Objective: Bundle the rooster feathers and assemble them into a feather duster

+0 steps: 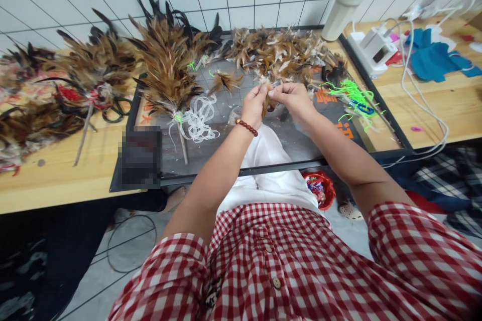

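Note:
My left hand (253, 105), above a beaded bracelet, is closed in a pinch over the dark board (222, 145). Its fingertips meet those of my right hand (295, 100), also pinched. Between them is a small bunch of brown feathers (266, 108), partly hidden by the fingers. Just beyond my hands lies a pile of loose brown feathers (274, 52). Left of them rests a small feather tuft (225, 82) with a green tie. A feather duster on a stick (163, 67) and a tangle of white string (201, 119) lie farther left.
Green strings (352, 94) lie at the board's right side. Behind them stand a white bottle (346, 5) and a power strip (367, 52) with cables. More feather bundles (100, 57) and black-handled scissors (117, 109) are on the left. A red basket (328, 190) sits below the table.

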Demonstrator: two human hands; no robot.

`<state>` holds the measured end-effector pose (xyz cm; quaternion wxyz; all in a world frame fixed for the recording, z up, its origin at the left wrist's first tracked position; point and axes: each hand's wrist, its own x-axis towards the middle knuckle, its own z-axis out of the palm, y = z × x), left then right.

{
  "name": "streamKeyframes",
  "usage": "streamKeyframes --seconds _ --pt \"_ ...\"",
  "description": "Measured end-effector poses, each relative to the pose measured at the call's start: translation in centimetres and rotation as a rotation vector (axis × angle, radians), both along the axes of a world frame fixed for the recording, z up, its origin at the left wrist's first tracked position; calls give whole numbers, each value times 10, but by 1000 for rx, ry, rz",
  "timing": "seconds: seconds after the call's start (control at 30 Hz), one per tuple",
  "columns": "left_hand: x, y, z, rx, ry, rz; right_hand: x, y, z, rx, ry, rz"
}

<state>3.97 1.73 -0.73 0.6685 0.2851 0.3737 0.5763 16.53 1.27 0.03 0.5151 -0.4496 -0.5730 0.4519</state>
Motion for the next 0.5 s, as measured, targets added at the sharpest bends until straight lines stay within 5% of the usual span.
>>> streamKeyframes --seconds 0.17,0.3,0.5 --pt "-1 -1 8 -30 -9 104 5 3 5 33 -129 -47" --pt "-7 2 15 -83 -36 193 35 17 6 139 -277 -236" --pt "-9 3 19 -101 -21 239 60 49 -5 208 -840 -400"
